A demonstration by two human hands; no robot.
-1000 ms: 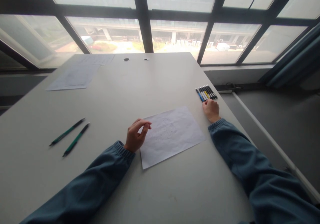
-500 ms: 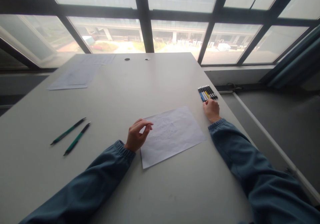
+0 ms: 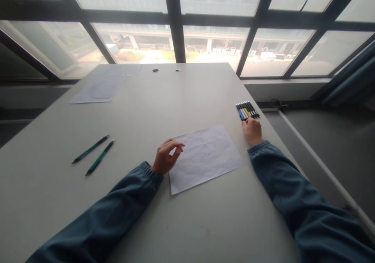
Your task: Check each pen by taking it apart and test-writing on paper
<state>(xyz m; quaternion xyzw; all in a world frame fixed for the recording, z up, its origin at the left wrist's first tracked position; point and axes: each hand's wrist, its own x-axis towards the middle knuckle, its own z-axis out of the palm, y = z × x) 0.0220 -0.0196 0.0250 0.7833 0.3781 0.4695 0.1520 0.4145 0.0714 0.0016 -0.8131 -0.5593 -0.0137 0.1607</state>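
My left hand hovers at the left edge of a white sheet of paper with faint line drawing on it. Its thumb and fingertips come together in a pinch, and nothing shows between them. On the right, my right hand is closed with curled fingers at the near end of a row of pens. The row has several dark barrels with blue, white and yellow parts. Whatever the right fingers hold, if anything, is hidden, and I cannot tell whether they touch the pens.
Two green-and-black pens lie side by side on the white table at the left. More paper sheets lie at the far left corner. Two round holes are near the back edge, before the windows. The table's right edge runs close by my right hand.
The whole view has shifted slightly, so everything appears a little further right. Both hands keep nearly the same pose and place relative to the paper and pens.
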